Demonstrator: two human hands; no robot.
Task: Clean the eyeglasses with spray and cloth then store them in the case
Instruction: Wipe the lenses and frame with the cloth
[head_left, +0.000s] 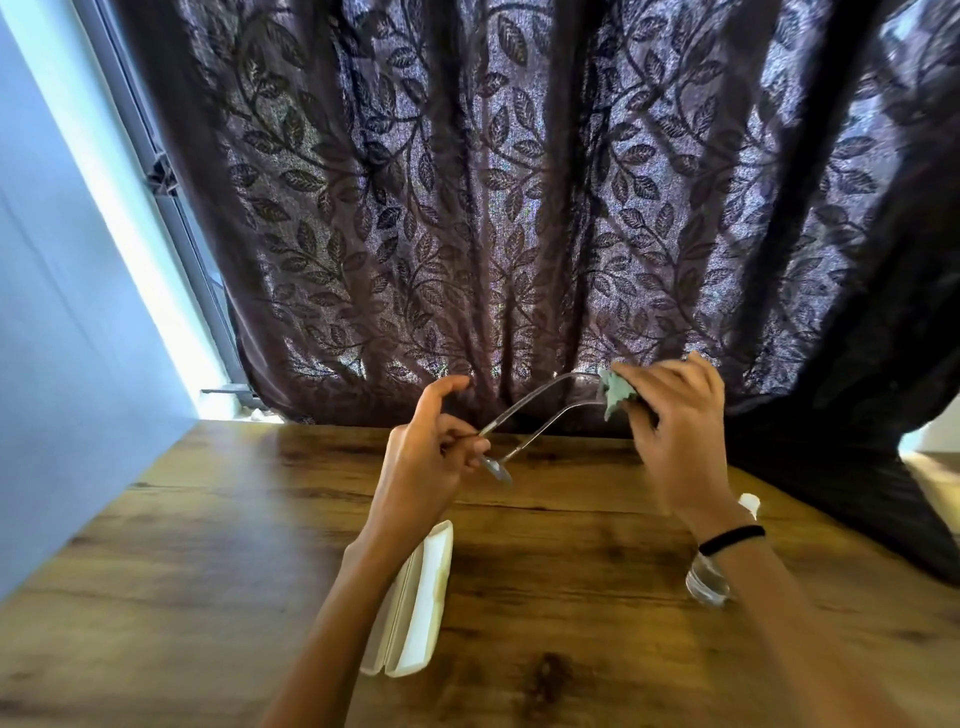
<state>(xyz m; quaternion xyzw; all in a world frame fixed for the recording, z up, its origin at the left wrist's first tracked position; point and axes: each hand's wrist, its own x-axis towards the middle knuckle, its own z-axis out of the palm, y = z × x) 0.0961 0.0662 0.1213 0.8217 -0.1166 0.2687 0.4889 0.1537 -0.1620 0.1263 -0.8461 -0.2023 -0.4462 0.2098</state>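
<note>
White case (415, 597), apparently open, lies mid-counter (208, 545); spray bottle (709, 577) toward the right edge. Above, left hand (431, 457) pinches the eyeglasses (524, 410) temple tips; right hand (675, 415) grips cloth (615, 395) around the front. Step: wiping. Next: fold temples, insert.

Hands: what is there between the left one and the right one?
In the head view the glasses' two temples span the gap, from the left hand, which pinches one, to the cloth in the right hand.

A dark leaf-patterned curtain (467, 208) is hung behind the wooden surface (156, 571), with daylight admitted along the window frame (171, 208) at left.
</note>
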